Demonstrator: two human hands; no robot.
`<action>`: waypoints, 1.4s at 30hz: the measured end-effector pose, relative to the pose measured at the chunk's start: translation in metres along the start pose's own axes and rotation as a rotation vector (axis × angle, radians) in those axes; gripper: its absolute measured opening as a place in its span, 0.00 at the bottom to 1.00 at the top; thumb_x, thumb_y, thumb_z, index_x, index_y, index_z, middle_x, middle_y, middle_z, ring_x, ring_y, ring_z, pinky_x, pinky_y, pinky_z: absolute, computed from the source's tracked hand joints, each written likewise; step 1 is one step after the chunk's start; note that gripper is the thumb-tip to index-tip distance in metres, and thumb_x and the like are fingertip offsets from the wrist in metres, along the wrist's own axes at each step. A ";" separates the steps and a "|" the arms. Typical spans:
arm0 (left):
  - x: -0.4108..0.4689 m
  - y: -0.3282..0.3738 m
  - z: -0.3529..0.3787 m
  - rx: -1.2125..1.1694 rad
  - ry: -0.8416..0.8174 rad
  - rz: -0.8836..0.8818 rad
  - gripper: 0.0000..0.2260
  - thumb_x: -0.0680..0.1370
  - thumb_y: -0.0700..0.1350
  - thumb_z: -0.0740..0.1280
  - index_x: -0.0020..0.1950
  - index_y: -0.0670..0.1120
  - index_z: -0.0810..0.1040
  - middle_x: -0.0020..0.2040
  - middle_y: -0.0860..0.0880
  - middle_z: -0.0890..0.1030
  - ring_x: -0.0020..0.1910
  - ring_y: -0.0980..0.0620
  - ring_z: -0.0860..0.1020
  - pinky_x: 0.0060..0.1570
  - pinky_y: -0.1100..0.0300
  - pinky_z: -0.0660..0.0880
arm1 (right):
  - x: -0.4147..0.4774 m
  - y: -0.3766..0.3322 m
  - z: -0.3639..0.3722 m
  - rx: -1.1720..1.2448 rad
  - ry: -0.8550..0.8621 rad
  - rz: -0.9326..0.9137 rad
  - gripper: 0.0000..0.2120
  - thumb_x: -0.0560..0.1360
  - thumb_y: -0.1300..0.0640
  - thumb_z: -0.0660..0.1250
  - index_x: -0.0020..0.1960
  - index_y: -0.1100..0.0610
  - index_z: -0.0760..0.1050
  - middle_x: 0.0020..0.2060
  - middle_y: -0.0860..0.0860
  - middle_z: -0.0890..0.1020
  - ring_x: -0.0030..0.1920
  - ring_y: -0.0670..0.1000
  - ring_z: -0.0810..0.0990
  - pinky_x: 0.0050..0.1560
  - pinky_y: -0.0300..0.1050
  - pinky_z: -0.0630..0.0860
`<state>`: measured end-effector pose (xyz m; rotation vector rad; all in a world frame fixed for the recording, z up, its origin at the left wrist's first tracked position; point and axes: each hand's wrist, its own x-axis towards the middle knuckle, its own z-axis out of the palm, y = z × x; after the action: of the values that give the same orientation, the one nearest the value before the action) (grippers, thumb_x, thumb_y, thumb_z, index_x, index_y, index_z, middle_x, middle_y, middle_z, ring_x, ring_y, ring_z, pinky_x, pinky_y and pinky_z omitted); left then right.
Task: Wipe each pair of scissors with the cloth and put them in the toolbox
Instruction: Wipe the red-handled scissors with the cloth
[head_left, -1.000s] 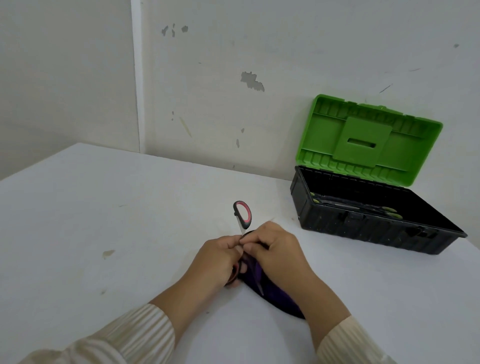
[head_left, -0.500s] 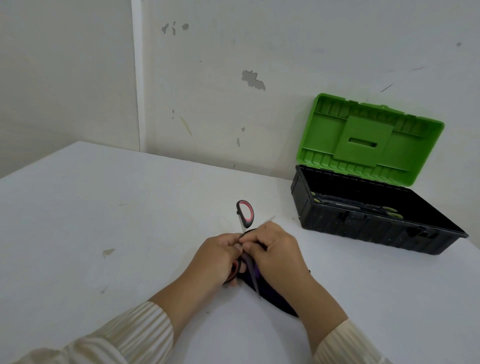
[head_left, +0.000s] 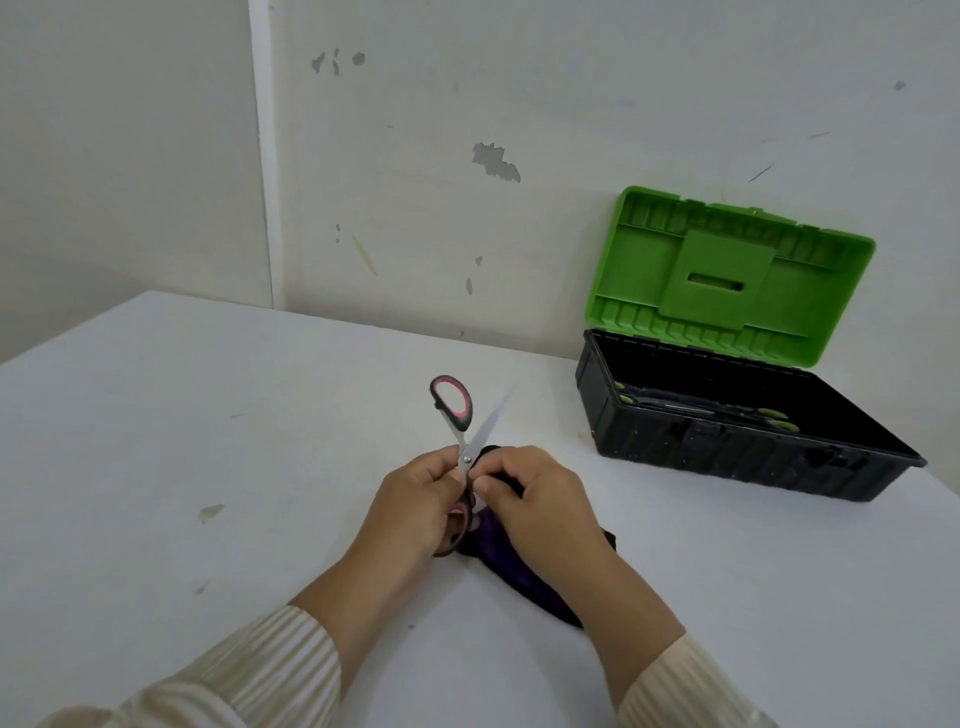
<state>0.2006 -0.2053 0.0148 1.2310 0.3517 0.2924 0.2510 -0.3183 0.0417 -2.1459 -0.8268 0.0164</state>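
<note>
At the lower centre of the frame, the left hand (head_left: 415, 504) pinches the scissors (head_left: 464, 448) near the pivot, fingers closed around them. They stand splayed, one red-and-black handle loop and one bare blade up. Right of it, the right hand (head_left: 540, 501) grips the dark purple cloth (head_left: 511, 564), which should run away from the edge. The toolbox (head_left: 727, 441) waits open at right on the tabletop (head_left: 208, 441).

White table (head_left: 218, 426): small brownish stain (head_left: 210, 512) near left. Far wall (head_left: 571, 104) off-white, patch of chipped paint (head_left: 494, 162) and scattered flecks. Pale vertical trim strip (head_left: 264, 156) at far left corner.
</note>
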 end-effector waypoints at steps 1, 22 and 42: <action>-0.001 0.001 0.000 -0.019 0.002 0.011 0.16 0.80 0.37 0.60 0.45 0.50 0.85 0.35 0.41 0.74 0.32 0.48 0.70 0.36 0.58 0.72 | 0.001 -0.001 0.002 0.001 -0.010 0.001 0.06 0.74 0.60 0.65 0.44 0.50 0.78 0.40 0.45 0.80 0.42 0.42 0.76 0.41 0.27 0.70; 0.006 0.020 -0.014 -0.108 0.204 -0.015 0.10 0.79 0.36 0.61 0.48 0.44 0.81 0.33 0.46 0.77 0.31 0.50 0.75 0.36 0.57 0.77 | -0.001 -0.002 -0.017 0.187 0.045 0.004 0.10 0.73 0.62 0.66 0.39 0.48 0.77 0.37 0.43 0.81 0.39 0.40 0.77 0.39 0.26 0.71; 0.006 0.018 -0.009 -0.398 0.320 -0.033 0.07 0.78 0.35 0.64 0.48 0.45 0.79 0.38 0.46 0.81 0.37 0.47 0.79 0.48 0.51 0.77 | -0.004 -0.006 0.017 -0.020 -0.010 0.026 0.12 0.72 0.44 0.65 0.36 0.49 0.78 0.38 0.48 0.78 0.40 0.43 0.75 0.41 0.32 0.69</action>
<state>0.2014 -0.1896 0.0287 0.7858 0.5592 0.5071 0.2397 -0.3068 0.0334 -2.1768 -0.8081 0.0316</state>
